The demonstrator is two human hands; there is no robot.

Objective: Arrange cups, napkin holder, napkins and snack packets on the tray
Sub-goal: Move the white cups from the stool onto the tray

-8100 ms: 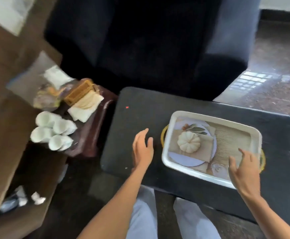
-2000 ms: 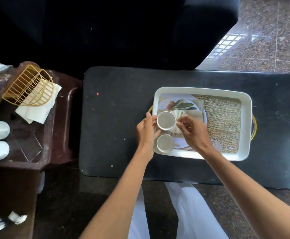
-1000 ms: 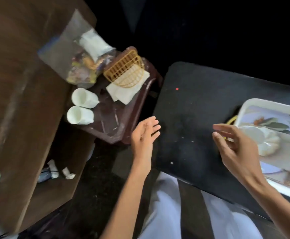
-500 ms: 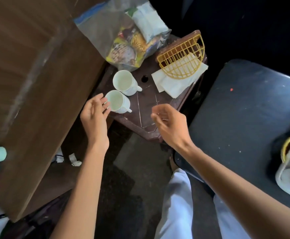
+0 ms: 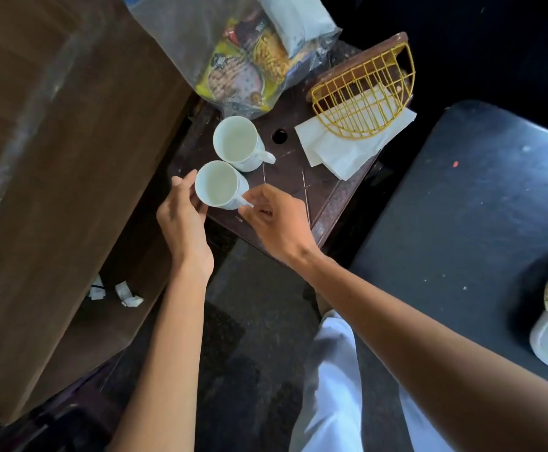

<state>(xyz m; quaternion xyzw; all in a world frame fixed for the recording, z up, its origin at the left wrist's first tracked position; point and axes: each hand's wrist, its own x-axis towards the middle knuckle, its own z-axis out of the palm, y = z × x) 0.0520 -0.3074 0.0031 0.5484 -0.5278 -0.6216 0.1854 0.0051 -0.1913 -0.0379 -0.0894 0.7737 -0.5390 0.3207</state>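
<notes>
Near cup (image 5: pixel 220 185), white glazed ceramic w/ a round mouth and nothing inside, is held by both hands at the front-left corner of the brown plastic stool (image 5: pixel 302 187). L hand (image 5: pixel 184 223) is wrapped on the cup's left wall: the thumb is laid up beside the rim, and the other fingers are curled under and mostly hidden. R hand (image 5: pixel 277 223) has its fingers closed in a pinch on the cup's small loop handle. Whether the base rests on the stool or is lifted cannot be told. Far cup (image 5: pixel 238 143), same make, is stood upright just behind it, handle turned to the right; the two walls are touching or v. nearly so. Napkin holder (image 5: pixel 364 99), a half-round yellow wire grid w/ a brown base, is tipped over at the stool's far right corner, lying on the napkins (image 5: pixel 347 148), which are soft white paper squares fanned out past the stool's edge. Snack packets (image 5: pixel 249 60), glossy, printed yellow and dark, are kept inside a crinkled clear plastic bag (image 5: pixel 184 34) at the stool's far left, partly over the wooden panel (image 5: pixel 54 158). To the right, the black tabletop (image 5: pixel 478 207), matte w/ pale flecks and a rounded corner, carries the tray (image 5: pixel 540 340). Only the tray's white rim and a curved yellow handle are seen at the frame edge. Crumpled white paper scraps (image 5: pixel 125 295) are seen low at left.
</notes>
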